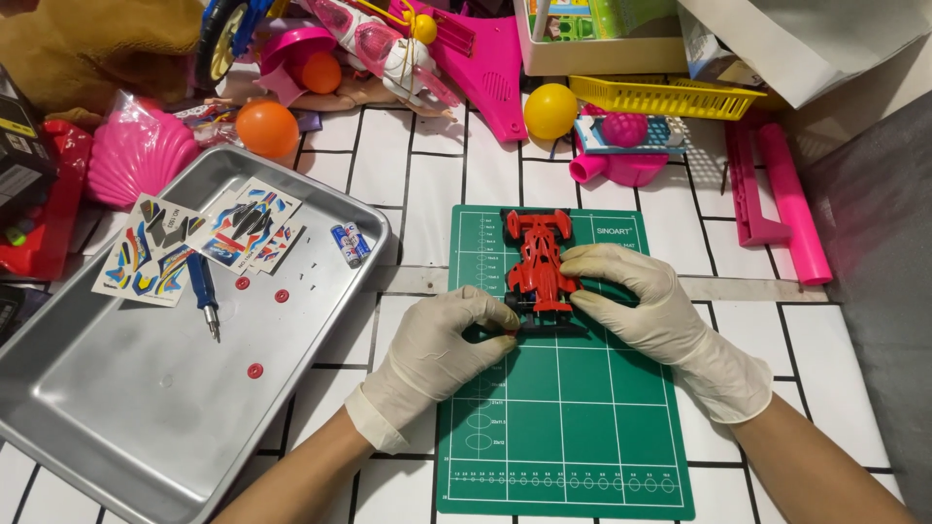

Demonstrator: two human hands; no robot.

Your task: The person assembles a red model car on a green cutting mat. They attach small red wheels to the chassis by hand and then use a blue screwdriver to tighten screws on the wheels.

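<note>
A metal tray (146, 427) holds sticker sheets (199, 243), a screwdriver (204, 291) and batteries (349, 243).

A white-tiled tabletop (427, 175) (dark grout lines) carries a green cutting mat (568, 427) and a metal tray (126, 408). Pink toy parts (791, 199) and a yellow ball (550, 111) lie along its far edge.

Bright, even overhead light w/ soft shadows, mild glare on metal tray (146, 427), sharp focus, slight edge distortion.

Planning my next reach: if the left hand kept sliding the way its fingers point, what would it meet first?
The left hand points right, across the green cutting mat. It already touches the rear of the red toy car; right beyond lies the right hand, probably the next contact.
</note>
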